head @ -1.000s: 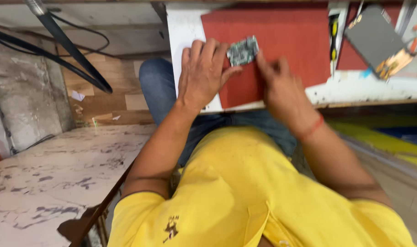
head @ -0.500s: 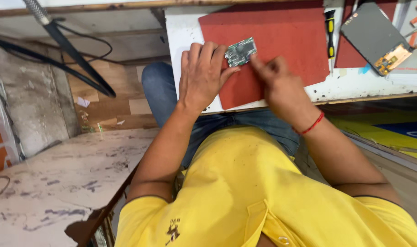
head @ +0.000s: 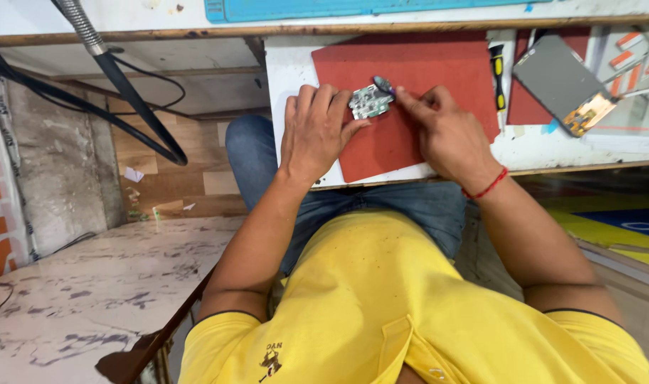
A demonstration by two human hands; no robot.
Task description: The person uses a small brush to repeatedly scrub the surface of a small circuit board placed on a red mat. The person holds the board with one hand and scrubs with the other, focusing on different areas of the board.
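left hand (head: 314, 131) flat on red mat (head: 410, 85), fingertips pinching edge of small circuit board (head: 370, 102) on mat at tabletop (head: 289, 64) edge. right hand (head: 438, 131) gripping thin tool, tip at board's top corner. risks: tip slips, scratches tracks; board pivots under loose pinch; slides off near edge. phone screen (head: 560, 82) lies well apart.

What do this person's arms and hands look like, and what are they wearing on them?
Both arms are bare from the short sleeves of a yellow polo shirt, whose cuffs have a thin dark edge. The left hand wears nothing: no glove, ring or watch shows. The right hand is bare too, with a thin red thread band around the wrist.
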